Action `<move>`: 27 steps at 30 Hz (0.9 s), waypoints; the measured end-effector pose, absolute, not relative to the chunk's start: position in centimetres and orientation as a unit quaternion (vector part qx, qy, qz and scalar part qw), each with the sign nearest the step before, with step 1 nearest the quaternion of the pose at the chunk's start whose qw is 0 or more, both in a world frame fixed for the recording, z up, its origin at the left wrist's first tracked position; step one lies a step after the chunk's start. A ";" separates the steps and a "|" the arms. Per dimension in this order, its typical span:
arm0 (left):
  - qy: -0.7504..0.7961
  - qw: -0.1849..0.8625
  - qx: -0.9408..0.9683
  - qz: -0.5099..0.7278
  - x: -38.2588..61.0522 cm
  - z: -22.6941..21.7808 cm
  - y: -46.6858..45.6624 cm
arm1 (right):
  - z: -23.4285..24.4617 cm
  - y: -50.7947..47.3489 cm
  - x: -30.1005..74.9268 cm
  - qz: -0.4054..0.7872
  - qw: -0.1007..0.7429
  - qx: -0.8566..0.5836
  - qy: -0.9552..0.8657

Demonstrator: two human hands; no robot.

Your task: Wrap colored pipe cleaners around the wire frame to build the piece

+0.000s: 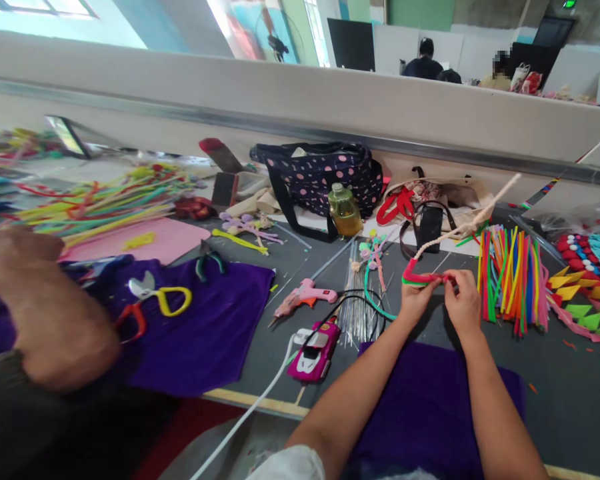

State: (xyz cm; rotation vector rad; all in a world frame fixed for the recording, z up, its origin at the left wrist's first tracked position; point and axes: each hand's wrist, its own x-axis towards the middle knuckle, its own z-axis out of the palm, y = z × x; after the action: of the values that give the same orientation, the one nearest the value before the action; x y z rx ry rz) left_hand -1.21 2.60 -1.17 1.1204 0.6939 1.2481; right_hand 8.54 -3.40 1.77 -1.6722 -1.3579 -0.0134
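Both my hands are raised over the dark table, close together. My left hand (416,299) pinches a bent red pipe cleaner (410,270), with a green strand along its lower edge. A long beige fuzzy stem (453,233) runs on from the red part, up and to the right. At the red end, the fingers of my right hand (463,300) are closed on the same piece; their tips partly hide it. A purple cloth (430,393) lies beneath my forearms. Left of my hands, a teal pipe cleaner (373,297) curves over a bundle of thin metal wires (353,320).
A pink glue gun (307,295) and a magenta car-shaped power strip (316,350) lie to the left, with cords. Bundled colourful pipe cleaners (513,280) lie right. A co-worker's arm (45,300) is near yellow-and-red-handled scissors (155,293). A bottle (345,212) stands behind.
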 end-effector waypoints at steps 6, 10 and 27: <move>0.329 0.652 0.394 0.558 -1.4 -0.7 3.1 | 1.5 -3.3 8.4 -0.012 0.538 -0.639 -0.550; 0.327 0.693 0.320 0.558 -1.7 -0.8 3.6 | 1.2 -3.0 8.4 0.029 0.604 -0.637 -0.478; 0.281 0.773 0.298 0.485 -2.3 -0.4 3.6 | 1.3 -2.3 9.0 0.321 0.745 -0.533 -0.241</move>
State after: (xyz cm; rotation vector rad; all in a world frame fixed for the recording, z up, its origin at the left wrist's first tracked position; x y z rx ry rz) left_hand -2.26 3.56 -0.42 0.6451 0.6087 1.0505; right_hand 9.03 -2.29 1.29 -1.1678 -0.5276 0.7033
